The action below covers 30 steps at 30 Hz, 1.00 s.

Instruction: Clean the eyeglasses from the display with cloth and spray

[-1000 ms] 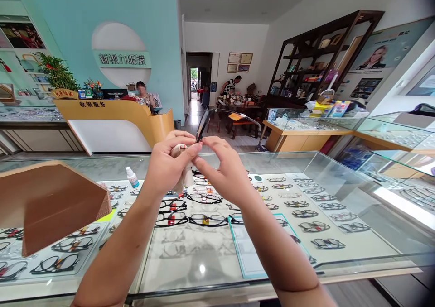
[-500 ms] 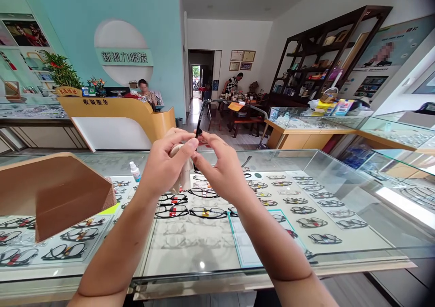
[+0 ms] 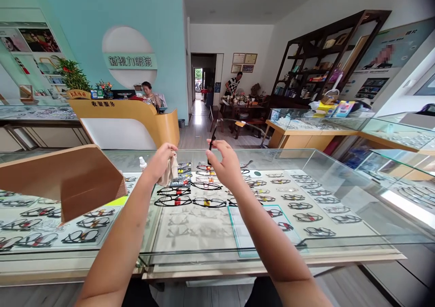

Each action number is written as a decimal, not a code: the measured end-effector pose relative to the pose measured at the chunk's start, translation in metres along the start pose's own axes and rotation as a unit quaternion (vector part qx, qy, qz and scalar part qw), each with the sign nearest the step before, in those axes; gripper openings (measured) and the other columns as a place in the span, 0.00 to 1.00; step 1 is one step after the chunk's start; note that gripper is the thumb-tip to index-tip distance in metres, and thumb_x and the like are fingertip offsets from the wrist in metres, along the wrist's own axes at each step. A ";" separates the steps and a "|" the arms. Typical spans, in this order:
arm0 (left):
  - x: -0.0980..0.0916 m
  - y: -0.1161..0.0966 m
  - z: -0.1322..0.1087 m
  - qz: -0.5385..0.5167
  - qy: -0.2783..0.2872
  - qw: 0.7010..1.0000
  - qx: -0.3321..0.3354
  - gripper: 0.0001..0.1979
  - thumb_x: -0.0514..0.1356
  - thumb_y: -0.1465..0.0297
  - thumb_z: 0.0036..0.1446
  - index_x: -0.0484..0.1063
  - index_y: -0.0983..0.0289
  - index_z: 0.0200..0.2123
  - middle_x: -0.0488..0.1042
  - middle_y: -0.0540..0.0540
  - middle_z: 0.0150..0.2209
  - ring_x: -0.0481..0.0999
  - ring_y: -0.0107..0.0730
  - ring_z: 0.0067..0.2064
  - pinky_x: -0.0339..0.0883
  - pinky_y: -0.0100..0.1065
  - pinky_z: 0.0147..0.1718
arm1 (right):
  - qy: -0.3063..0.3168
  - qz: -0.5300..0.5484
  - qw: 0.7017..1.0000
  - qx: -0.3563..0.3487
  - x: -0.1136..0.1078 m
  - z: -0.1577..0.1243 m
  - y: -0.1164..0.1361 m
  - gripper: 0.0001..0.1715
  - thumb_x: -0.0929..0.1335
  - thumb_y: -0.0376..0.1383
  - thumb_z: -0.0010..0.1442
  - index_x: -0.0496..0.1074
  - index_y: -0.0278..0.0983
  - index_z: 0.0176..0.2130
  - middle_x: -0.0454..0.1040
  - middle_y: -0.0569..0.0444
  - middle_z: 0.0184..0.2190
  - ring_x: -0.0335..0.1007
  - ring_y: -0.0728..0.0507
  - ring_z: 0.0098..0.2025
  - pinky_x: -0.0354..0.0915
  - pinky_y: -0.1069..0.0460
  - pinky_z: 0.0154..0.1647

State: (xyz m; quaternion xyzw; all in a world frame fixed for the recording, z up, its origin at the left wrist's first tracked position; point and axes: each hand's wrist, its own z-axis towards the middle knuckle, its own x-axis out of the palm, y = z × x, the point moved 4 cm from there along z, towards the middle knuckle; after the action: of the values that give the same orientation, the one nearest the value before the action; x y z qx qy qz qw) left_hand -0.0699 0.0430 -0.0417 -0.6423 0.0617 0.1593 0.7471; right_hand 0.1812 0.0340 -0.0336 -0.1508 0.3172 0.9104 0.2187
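My right hand (image 3: 224,161) pinches a pair of dark-framed eyeglasses (image 3: 213,137) above the glass counter, the front seen nearly edge-on. One thin temple of the glasses reaches away to the right, with an orange-yellow tag near it. To the left, my left hand (image 3: 163,160) is closed on a beige cleaning cloth (image 3: 169,171) that hangs down from its fingers. The cloth and the glasses are apart. Under both hands, rows of eyeglasses (image 3: 209,202) lie in the glass display case (image 3: 190,262). A white spray bottle (image 3: 142,163) stands just beyond my left forearm.
A brown angled panel (image 3: 81,175) juts in at the left over the counter. A teal-edged sheet (image 3: 243,234) lies near my right forearm. Farther back are a yellow reception desk (image 3: 149,114) with a person (image 3: 151,96), and another person (image 3: 234,84) at a table. More glass cases (image 3: 394,137) stand right.
My hands have moved apart. The left hand has drawn the cloth away to the left, off the eyeglasses, while the right hand keeps hold of them slightly farther right.
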 end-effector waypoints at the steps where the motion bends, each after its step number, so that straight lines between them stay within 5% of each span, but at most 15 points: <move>1: 0.001 0.016 0.006 0.011 0.007 1.000 -0.026 0.13 0.56 0.65 0.57 0.72 0.58 0.45 0.68 0.49 0.30 0.69 0.35 0.30 0.65 0.33 0.28 | -0.010 -0.011 1.000 0.003 0.002 -0.005 -0.010 0.23 0.67 0.46 0.75 0.79 0.37 0.60 0.83 0.38 0.62 0.78 0.32 0.65 0.74 0.35 0.68; 8: 0.021 0.083 0.019 0.093 0.026 0.994 -0.049 0.10 0.58 0.69 0.58 0.72 0.59 0.43 0.70 0.47 0.28 0.70 0.35 0.30 0.62 0.33 0.30 | -0.040 -0.050 0.998 0.010 0.012 -0.024 -0.058 0.21 0.67 0.46 0.75 0.80 0.37 0.56 0.84 0.37 0.58 0.77 0.31 0.61 0.74 0.33 0.66; 19: 0.024 0.097 0.021 0.250 0.006 0.967 0.054 0.02 0.65 0.69 0.63 0.79 0.57 0.38 0.85 0.53 0.39 0.81 0.45 0.41 0.64 0.38 0.40 | -0.035 -0.081 0.996 0.008 0.017 -0.028 -0.063 0.26 0.66 0.46 0.75 0.79 0.36 0.63 0.83 0.37 0.55 0.75 0.30 0.60 0.72 0.33 0.65; 24: 0.003 0.085 0.021 0.258 -0.168 0.947 0.091 0.07 0.59 0.69 0.69 0.78 0.59 0.45 0.82 0.60 0.51 0.79 0.51 0.57 0.68 0.44 0.59 | -0.055 -0.087 0.995 0.009 0.015 -0.028 -0.067 0.26 0.66 0.47 0.75 0.79 0.36 0.62 0.83 0.37 0.55 0.75 0.30 0.56 0.72 0.33 0.63; 30: -0.031 0.089 0.019 0.233 -0.422 0.866 0.131 0.21 0.62 0.73 0.65 0.71 0.66 0.61 0.72 0.71 0.65 0.69 0.57 0.70 0.57 0.51 0.74 | -0.068 -0.081 0.994 0.008 0.016 -0.028 -0.074 0.24 0.66 0.47 0.75 0.79 0.37 0.59 0.83 0.37 0.55 0.75 0.30 0.56 0.72 0.33 0.62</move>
State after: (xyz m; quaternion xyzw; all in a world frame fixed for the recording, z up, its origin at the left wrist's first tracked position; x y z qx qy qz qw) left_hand -0.1293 0.0679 -0.1134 -0.3771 -0.0913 0.5751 0.7202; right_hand 0.2083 0.0729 -0.0993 -0.1122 0.2955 0.8952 0.3140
